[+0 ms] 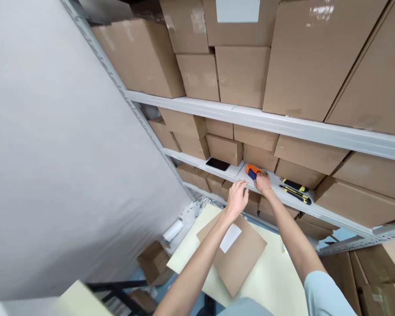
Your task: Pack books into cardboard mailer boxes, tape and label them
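1. Leftmost, an open brown cardboard box [154, 262] stands low beside the pale grey wall [69, 153].
2. A flat black rectangular object [217, 164] lies on the white metal shelf [234, 170], in front of closed brown cardboard boxes [224, 149].
3. Below the shelf, a brown rectangular cardboard piece [245, 263] bearing a white rectangular label [230, 238] rests on the pale yellow counter [279, 276], partly covered by the left forearm.
4. Left hand [238, 199]: raised near the shelf's front edge, fingers loosely curved and unclosed; contact with the edge cannot be determined.
5. An orange and dark-blue handheld tool [251, 170] sits at the shelf, its right end under the right hand [263, 181]. The fingers touch it; whether they are clamped on it cannot be told.
6. Rightmost, two black-and-yellow utility knives [296, 195] lie side by side on the same shelf.
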A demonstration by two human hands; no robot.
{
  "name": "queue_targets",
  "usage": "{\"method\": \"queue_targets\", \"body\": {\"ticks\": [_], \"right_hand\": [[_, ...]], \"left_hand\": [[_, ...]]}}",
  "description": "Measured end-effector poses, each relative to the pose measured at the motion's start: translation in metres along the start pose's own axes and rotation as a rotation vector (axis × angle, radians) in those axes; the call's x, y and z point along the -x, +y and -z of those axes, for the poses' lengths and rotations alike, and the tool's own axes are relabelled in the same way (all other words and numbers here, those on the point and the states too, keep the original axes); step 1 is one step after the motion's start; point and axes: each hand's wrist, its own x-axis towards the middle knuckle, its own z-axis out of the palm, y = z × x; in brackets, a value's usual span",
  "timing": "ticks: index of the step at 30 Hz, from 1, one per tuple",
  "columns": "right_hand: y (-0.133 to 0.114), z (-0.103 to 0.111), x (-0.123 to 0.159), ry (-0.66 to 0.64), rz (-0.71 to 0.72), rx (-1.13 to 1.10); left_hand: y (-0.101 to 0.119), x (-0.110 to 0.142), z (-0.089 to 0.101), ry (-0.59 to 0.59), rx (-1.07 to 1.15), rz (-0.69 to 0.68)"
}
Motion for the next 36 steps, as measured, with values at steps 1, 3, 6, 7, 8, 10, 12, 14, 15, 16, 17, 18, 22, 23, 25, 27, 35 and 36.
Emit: {"method": "queue_targets", "body": {"ticks": [1, 3, 6, 7, 8, 10, 12, 14, 15, 16, 17, 18, 22, 23, 25, 27, 35, 36], "right_hand": [[0.005, -0.001, 0.000, -0.007, 0.015, -0.023], [0.014, -0.004, 0.007, -0.004, 0.037, -0.067], [0.023, -0.015, 0.046, 0.106, 0.048, -0.451], [0.023, -0.020, 0.066, 0.155, 0.053, -0.676], [0.023, -0.025, 0.090, 0.198, 0.060, -0.915], [0.018, -0.031, 0.141, 0.202, 0.069, -1.259], [0.010, -0.031, 0.189, 0.178, 0.044, -1.427], [0.002, -0.026, 0.227, 0.170, 0.000, -1.482], [-0.001, -0.022, 0.242, 0.162, -0.019, -1.485], [-0.004, -0.017, 0.255, 0.149, -0.032, -1.479], [-0.007, -0.013, 0.266, 0.130, -0.039, -1.472], [-0.009, -0.009, 0.276, 0.109, -0.040, -1.467], [-0.029, 0.004, 0.313, 0.100, -0.016, -1.452], [-0.036, 0.006, 0.323, 0.120, -0.003, -1.428], [-0.052, 0.011, 0.345, 0.169, 0.032, -1.340], [-0.065, 0.016, 0.369, 0.211, 0.085, -1.203], [-0.089, 0.060, 0.460, 0.365, 0.484, -0.393], [-0.090, 0.066, 0.470, 0.370, 0.519, -0.321]], "left_hand": [[0.002, 0.007, -0.004, -0.012, -0.003, 0.023], [0.007, 0.020, -0.010, -0.031, 0.004, 0.083], [0.020, 0.041, -0.012, -0.021, 0.067, 0.185], [0.026, 0.049, -0.011, -0.008, 0.109, 0.204], [0.033, 0.057, -0.009, 0.004, 0.159, 0.209], [0.049, 0.076, -0.005, 0.014, 0.266, 0.197], [0.067, 0.097, 0.000, 0.012, 0.360, 0.200], [0.083, 0.119, 0.007, 0.004, 0.422, 0.224], [0.089, 0.130, 0.011, -0.009, 0.446, 0.232], [0.093, 0.139, 0.016, -0.033, 0.468, 0.231], [0.097, 0.148, 0.022, -0.063, 0.488, 0.221], [0.099, 0.157, 0.029, -0.097, 0.508, 0.205], [0.102, 0.183, 0.069, -0.162, 0.532, 0.112], [0.103, 0.189, 0.082, -0.162, 0.516, 0.082], [0.107, 0.198, 0.113, -0.115, 0.479, 0.042], [0.114, 0.208, 0.147, -0.020, 0.476, 0.035], [0.144, 0.250, 0.259, 0.095, 0.543, -0.056], [0.145, 0.255, 0.267, 0.096, 0.542, -0.060]]}}
